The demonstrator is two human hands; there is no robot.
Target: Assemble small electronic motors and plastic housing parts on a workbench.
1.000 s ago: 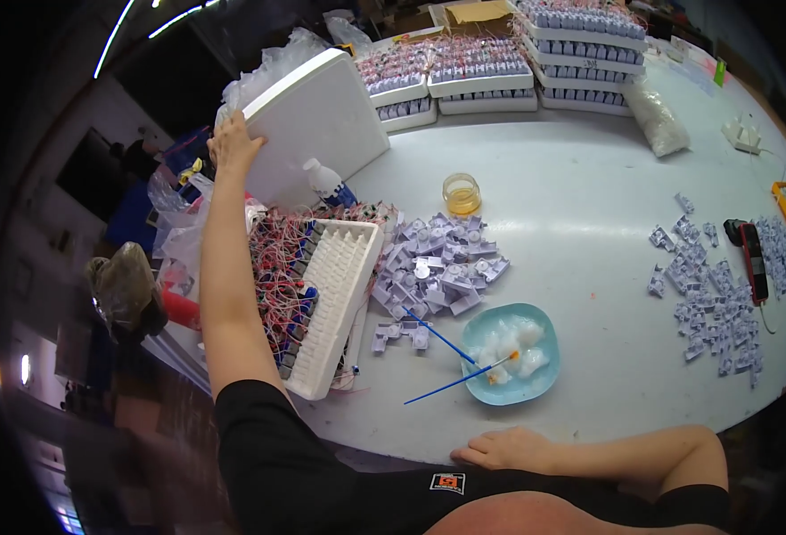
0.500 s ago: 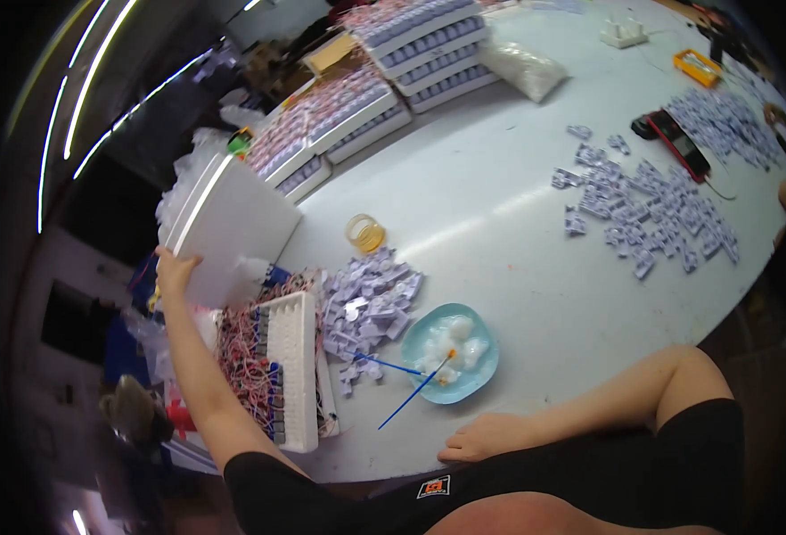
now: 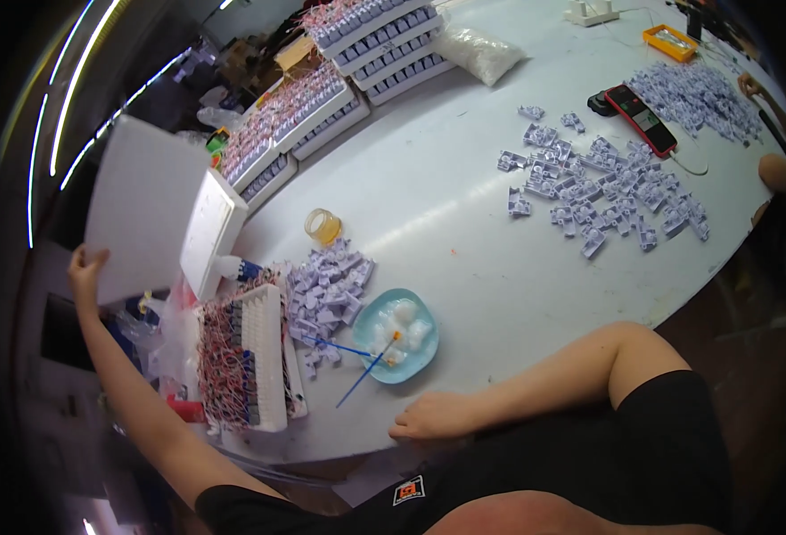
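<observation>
At the far left, my left hand (image 3: 86, 272) grips the edge of a flat white foam panel (image 3: 148, 205), raised off the table. Beside it, a second white foam piece (image 3: 217, 223) stands at the table's left side. Below that is a white foam tray (image 3: 268, 357) with rows of motor-like parts on red wires (image 3: 224, 361). My right hand (image 3: 433, 416) rests at the near table edge, fingers curled in, nothing seen in it. Beyond it sits a light blue dish (image 3: 424, 348) of white, soft-looking lumps, with two thin blue brushes (image 3: 357, 379) laid across it.
Pale lilac plastic parts lie in a pile (image 3: 326, 290) by the tray and scattered (image 3: 589, 187) at right. An amber jar (image 3: 323, 226) stands near the pile. Filled foam trays (image 3: 375, 53) are stacked at the back. Another person's arm (image 3: 774, 172) reaches the right edge.
My left hand has swung left with the foam panel, drawing it away from the foam piece behind. My right hand stays resting on the table while the whole view shifts.
</observation>
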